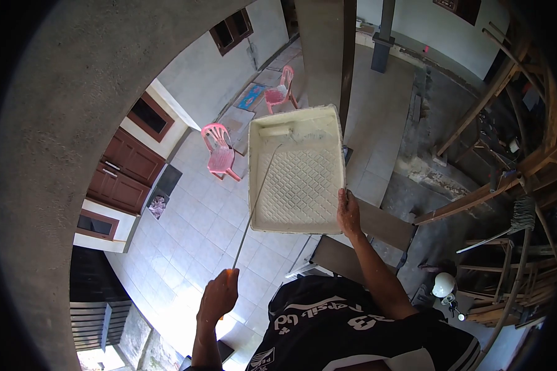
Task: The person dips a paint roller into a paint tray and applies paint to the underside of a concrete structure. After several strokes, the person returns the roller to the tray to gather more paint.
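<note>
My left hand (219, 295) is closed around the orange handle of a paint roller, low and left of the tray. The roller's thin metal rod (257, 204) runs up across the tray to a cream roller head (276, 131) at the tray's far end. With my right hand (348, 212) I grip the near right edge of the cream paint tray (300, 185), thumb on its rim. The tray has a diamond-patterned slope and is coated with pale paint.
Two pink chairs (221, 153) stand on the tiled floor far below. Planks (387, 230) lie under and beside the tray. Wooden poles and stacked timber (501, 278) fill the right side, near a white helmet (444, 284). A grey concrete surface (56, 123) curves along the left.
</note>
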Action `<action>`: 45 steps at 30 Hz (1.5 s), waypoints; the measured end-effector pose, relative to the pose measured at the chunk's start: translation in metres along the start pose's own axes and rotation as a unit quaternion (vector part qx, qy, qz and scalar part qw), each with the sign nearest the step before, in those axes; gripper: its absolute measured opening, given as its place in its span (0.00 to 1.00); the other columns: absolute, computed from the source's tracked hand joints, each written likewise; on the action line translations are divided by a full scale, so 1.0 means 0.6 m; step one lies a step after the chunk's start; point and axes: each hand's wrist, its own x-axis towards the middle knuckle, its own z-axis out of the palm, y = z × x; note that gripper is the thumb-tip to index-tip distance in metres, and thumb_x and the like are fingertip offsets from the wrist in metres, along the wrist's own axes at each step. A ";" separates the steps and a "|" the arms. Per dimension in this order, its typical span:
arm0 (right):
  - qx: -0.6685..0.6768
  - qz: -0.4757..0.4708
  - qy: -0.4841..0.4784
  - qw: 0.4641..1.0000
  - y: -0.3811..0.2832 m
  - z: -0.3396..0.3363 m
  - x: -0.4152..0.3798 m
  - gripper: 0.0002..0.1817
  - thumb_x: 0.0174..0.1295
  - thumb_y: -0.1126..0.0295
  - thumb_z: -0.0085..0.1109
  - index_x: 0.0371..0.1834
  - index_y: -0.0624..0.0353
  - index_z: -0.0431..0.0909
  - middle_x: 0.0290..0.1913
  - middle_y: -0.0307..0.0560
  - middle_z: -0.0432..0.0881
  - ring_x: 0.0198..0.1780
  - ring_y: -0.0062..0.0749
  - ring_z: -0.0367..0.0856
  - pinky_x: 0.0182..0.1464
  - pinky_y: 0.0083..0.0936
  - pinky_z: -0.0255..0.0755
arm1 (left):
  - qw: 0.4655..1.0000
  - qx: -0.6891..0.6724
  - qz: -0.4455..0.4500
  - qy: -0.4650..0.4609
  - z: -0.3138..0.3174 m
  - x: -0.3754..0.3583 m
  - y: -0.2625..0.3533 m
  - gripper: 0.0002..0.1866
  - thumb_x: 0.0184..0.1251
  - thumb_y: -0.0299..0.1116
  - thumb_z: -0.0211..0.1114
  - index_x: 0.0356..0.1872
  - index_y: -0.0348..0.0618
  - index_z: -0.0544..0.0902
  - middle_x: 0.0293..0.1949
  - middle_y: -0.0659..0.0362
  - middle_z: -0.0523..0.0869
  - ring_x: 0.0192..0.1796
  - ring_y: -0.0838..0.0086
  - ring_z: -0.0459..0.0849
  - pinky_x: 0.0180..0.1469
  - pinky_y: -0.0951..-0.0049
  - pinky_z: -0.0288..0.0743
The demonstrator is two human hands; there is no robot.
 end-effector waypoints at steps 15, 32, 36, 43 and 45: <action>0.014 -0.006 0.004 1.000 0.008 0.011 -0.002 0.27 0.69 0.50 0.39 0.40 0.69 0.71 0.33 0.62 0.75 0.36 0.52 0.74 0.42 0.37 0.67 | 0.999 0.024 -0.025 -0.033 -0.012 0.011 0.001 0.11 0.72 0.32 0.46 0.35 0.35 0.73 0.26 0.49 0.77 0.26 0.54 0.79 0.26 0.59 0.74; -0.026 0.016 -0.009 1.000 -0.013 -0.002 -0.015 0.26 0.70 0.52 0.40 0.38 0.70 0.71 0.31 0.64 0.76 0.33 0.54 0.76 0.38 0.38 0.68 | 0.989 -0.081 -0.122 -0.027 -0.012 0.022 0.026 0.15 0.73 0.39 0.44 0.34 0.38 0.73 0.28 0.46 0.80 0.29 0.47 0.79 0.29 0.54 0.73; 0.012 0.017 0.013 1.000 -0.008 0.014 -0.007 0.26 0.70 0.52 0.39 0.38 0.70 0.72 0.31 0.64 0.76 0.34 0.54 0.76 0.39 0.38 0.68 | 0.999 0.036 -0.010 0.018 0.010 0.016 0.002 0.11 0.73 0.35 0.45 0.38 0.38 0.73 0.27 0.49 0.77 0.24 0.51 0.78 0.23 0.57 0.73; 0.010 0.021 0.017 1.000 -0.015 0.007 -0.010 0.26 0.69 0.51 0.39 0.40 0.69 0.72 0.31 0.63 0.76 0.35 0.54 0.75 0.40 0.38 0.67 | 0.994 0.103 0.041 0.002 -0.010 -0.048 0.012 0.07 0.69 0.30 0.50 0.39 0.37 0.74 0.29 0.51 0.79 0.21 0.56 0.79 0.19 0.62 0.74; 0.008 0.028 0.018 0.999 0.004 0.010 -0.013 0.27 0.69 0.50 0.39 0.40 0.69 0.72 0.31 0.63 0.76 0.36 0.55 0.75 0.41 0.38 0.67 | 0.996 0.085 0.008 -0.013 -0.006 -0.061 0.014 0.08 0.69 0.31 0.50 0.39 0.38 0.75 0.29 0.50 0.80 0.21 0.55 0.79 0.20 0.62 0.74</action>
